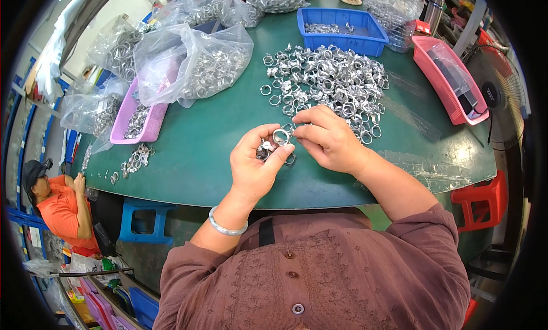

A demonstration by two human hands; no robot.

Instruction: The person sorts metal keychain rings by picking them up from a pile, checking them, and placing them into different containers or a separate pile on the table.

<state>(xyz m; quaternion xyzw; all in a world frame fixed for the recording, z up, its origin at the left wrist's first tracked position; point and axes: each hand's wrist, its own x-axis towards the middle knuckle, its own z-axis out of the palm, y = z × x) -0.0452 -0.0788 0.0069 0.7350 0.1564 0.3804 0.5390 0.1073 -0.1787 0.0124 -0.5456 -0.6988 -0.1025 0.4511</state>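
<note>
Above the near edge of the table, my left hand [254,164] is closed around several small silver metal rings that look like clamps. One ring [281,137] stands up between its thumb and fingers, its round opening showing. My right hand [331,139] meets it from the right, thumb and fingertips pinched at the side of the held rings; what exactly sits in that pinch is too small to make out. Just beyond my hands spreads a large loose pile of silver rings [337,73].
A blue tray [342,43] holding some rings stands behind the pile. Pink baskets [447,78] flank the green table [211,159], with clear bags of rings [211,67] at the left. A fan [494,93] is at right; a person in orange [60,210] is at far left.
</note>
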